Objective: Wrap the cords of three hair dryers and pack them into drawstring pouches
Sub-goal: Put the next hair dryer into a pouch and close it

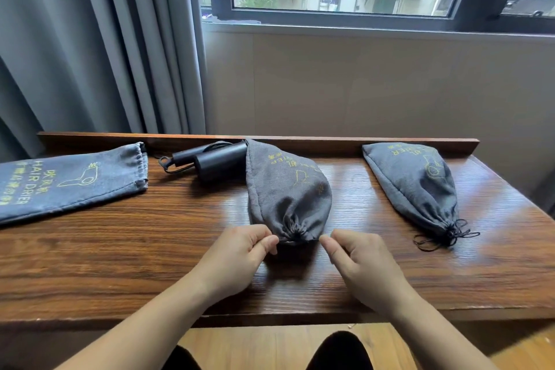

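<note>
A filled grey drawstring pouch (pixel 285 189) lies in the middle of the wooden table (pixel 180 249), its mouth gathered tight toward me. My left hand (pixel 240 252) and my right hand (pixel 360 258) pinch at either side of that mouth, fingers closed as if on the drawstring ends, which are hidden. A second filled pouch (pixel 417 186) lies at the right, closed, with its black cord (pixel 444 237) loose in front. An empty flat pouch (pixel 66 180) lies at the left. A black hair dryer (pixel 213 159) with its cord wrapped lies behind the middle pouch.
A raised wooden lip (pixel 390 143) runs along the table's back edge, against the wall under a window. Grey curtains (pixel 90 39) hang at the back left. The table's near edge is just in front of my knees (pixel 339 351).
</note>
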The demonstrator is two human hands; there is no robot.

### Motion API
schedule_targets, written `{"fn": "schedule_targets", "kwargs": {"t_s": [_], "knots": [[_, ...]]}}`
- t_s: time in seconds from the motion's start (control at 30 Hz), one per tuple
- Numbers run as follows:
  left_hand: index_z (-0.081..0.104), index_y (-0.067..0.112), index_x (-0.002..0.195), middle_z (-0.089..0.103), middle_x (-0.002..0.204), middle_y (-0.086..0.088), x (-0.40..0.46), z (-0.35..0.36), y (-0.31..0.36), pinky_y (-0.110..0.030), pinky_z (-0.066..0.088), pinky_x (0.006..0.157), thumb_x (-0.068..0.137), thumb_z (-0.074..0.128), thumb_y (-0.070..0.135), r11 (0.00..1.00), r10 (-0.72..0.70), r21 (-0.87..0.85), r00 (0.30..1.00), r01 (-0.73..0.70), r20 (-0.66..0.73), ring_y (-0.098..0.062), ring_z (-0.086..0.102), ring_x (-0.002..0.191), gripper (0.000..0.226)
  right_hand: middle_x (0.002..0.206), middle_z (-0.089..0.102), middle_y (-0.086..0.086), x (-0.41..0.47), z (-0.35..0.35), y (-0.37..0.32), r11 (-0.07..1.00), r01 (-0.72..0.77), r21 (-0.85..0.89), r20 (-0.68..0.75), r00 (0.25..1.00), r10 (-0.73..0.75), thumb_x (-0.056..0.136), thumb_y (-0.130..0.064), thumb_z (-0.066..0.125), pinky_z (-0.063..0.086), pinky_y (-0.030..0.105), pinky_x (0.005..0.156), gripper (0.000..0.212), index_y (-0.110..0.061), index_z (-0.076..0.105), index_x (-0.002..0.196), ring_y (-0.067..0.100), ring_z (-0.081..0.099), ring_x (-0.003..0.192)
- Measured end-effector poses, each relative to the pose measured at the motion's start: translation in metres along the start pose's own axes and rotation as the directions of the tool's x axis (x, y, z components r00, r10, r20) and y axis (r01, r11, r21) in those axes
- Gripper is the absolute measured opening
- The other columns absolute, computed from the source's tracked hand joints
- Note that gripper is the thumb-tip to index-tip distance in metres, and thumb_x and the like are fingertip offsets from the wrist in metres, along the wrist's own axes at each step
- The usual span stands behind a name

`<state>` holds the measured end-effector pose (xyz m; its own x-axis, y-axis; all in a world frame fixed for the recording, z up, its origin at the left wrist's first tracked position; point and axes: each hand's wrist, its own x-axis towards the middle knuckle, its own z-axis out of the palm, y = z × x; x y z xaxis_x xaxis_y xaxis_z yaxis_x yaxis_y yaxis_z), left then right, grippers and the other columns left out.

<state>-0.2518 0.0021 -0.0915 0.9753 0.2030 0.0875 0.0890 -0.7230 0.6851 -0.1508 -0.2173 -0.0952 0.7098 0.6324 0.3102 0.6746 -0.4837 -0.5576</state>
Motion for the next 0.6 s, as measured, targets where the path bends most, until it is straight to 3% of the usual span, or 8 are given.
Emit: {"fn": "schedule_targets", "kwargs": {"t_s": [0.07, 0.13, 0.23, 0.3, 0.37, 0.47, 0.53, 0.6], "knots": [[0.063, 0.032, 0.078, 0.066, 0.074, 0.01, -0.003, 0.004, 0.004, -0.03, 0.048, 0.077, 0.099, 0.055, 0.035, 1.0, -0.014, -0.005, 0.997, 0.015, 0.082, -0.003, 0.059, 0.075, 0.023, 0.048, 0.042, -0.01, -0.005, 0.001, -0.009, 0.986, -0.103, 0.13, 0.083, 0.992, 0.093, 0.101, -0.035, 0.052, 0.031, 0.027, 0.054, 0.045, -0.011, 0.051, 0.063, 0.008, 0.041, 0.051], [0.067, 0.032, 0.08, 0.064, 0.07, 0.013, -0.007, 0.009, 0.011, -0.029, 0.046, 0.076, 0.097, 0.057, 0.036, 0.997, -0.035, -0.062, 0.99, 0.043, 0.138, -0.001, 0.057, 0.071, 0.02, 0.046, 0.04, -0.009, -0.009, 0.0, -0.018, 0.924, -0.243, 0.294, 0.188, 0.963, 0.193, 0.1, -0.04, 0.049, 0.03, 0.028, 0.054, 0.045, -0.012, 0.057, 0.066, 0.005, 0.038, 0.047], [0.073, 0.037, 0.079, 0.06, 0.08, 0.011, -0.01, 0.014, 0.022, -0.017, 0.041, 0.077, 0.088, 0.061, 0.043, 0.995, -0.03, -0.086, 0.986, 0.044, 0.164, 0.001, 0.052, 0.081, 0.016, 0.051, 0.05, -0.003, -0.018, -0.001, -0.031, 0.805, -0.389, 0.447, 0.302, 0.913, 0.273, 0.1, -0.034, 0.049, 0.042, 0.031, 0.052, 0.036, -0.014, 0.062, 0.073, 0.013, 0.047, 0.048], [0.074, 0.04, 0.078, 0.055, 0.082, 0.013, -0.011, 0.016, 0.029, -0.011, 0.034, 0.076, 0.089, 0.066, 0.037, 0.999, -0.022, -0.032, 0.993, 0.026, 0.119, 0.002, 0.049, 0.087, 0.014, 0.055, 0.058, 0.002, -0.023, -0.003, -0.041, 0.775, -0.409, 0.482, 0.331, 0.904, 0.271, 0.101, -0.021, 0.05, 0.051, 0.036, 0.055, 0.03, -0.012, 0.063, 0.075, 0.018, 0.055, 0.051], [0.072, 0.032, 0.071, 0.06, 0.067, 0.014, -0.01, 0.018, 0.036, -0.014, 0.037, 0.065, 0.089, 0.066, 0.022, 0.982, -0.083, -0.161, 0.991, 0.099, 0.101, 0.003, 0.05, 0.067, 0.021, 0.059, 0.065, 0.002, -0.029, -0.007, -0.051, 0.843, -0.348, 0.411, 0.302, 0.924, 0.234, 0.098, -0.025, 0.052, 0.055, 0.038, 0.063, 0.026, -0.015, 0.063, 0.077, 0.014, 0.061, 0.055], [0.068, 0.015, 0.079, 0.063, 0.059, 0.006, -0.013, 0.023, 0.048, -0.021, 0.037, 0.052, 0.092, 0.056, 0.002, 0.772, -0.229, -0.556, 0.95, 0.309, 0.21, -0.01, 0.049, 0.056, 0.023, 0.071, 0.062, -0.013, -0.035, -0.01, -0.063, 0.981, -0.121, 0.151, 0.268, 0.96, 0.077, 0.088, -0.055, 0.042, 0.05, 0.032, 0.072, 0.032, -0.025, 0.055, 0.083, 0.005, 0.057, 0.069], [0.065, 0.011, 0.084, 0.07, 0.071, -0.006, -0.013, 0.027, 0.05, -0.027, 0.037, 0.057, 0.096, 0.052, 0.002, 0.606, -0.269, -0.699, 0.924, 0.381, 0.27, -0.021, 0.053, 0.064, 0.02, 0.085, 0.055, -0.011, -0.038, -0.004, -0.067, 0.998, 0.058, -0.021, 0.346, 0.937, -0.047, 0.092, -0.054, 0.038, 0.046, 0.032, 0.078, 0.026, -0.03, 0.049, 0.09, 0.007, 0.053, 0.083], [0.062, 0.007, 0.087, 0.069, 0.073, -0.015, -0.013, 0.026, 0.052, -0.028, 0.041, 0.059, 0.098, 0.048, 0.002, 0.432, -0.297, -0.796, 0.9, 0.424, 0.319, -0.022, 0.059, 0.061, 0.019, 0.093, 0.057, -0.007, -0.039, 0.002, -0.064, 0.986, 0.132, -0.103, 0.349, 0.933, -0.089, 0.096, -0.049, 0.038, 0.045, 0.034, 0.081, 0.026, -0.027, 0.052, 0.094, 0.01, 0.052, 0.091]]}}
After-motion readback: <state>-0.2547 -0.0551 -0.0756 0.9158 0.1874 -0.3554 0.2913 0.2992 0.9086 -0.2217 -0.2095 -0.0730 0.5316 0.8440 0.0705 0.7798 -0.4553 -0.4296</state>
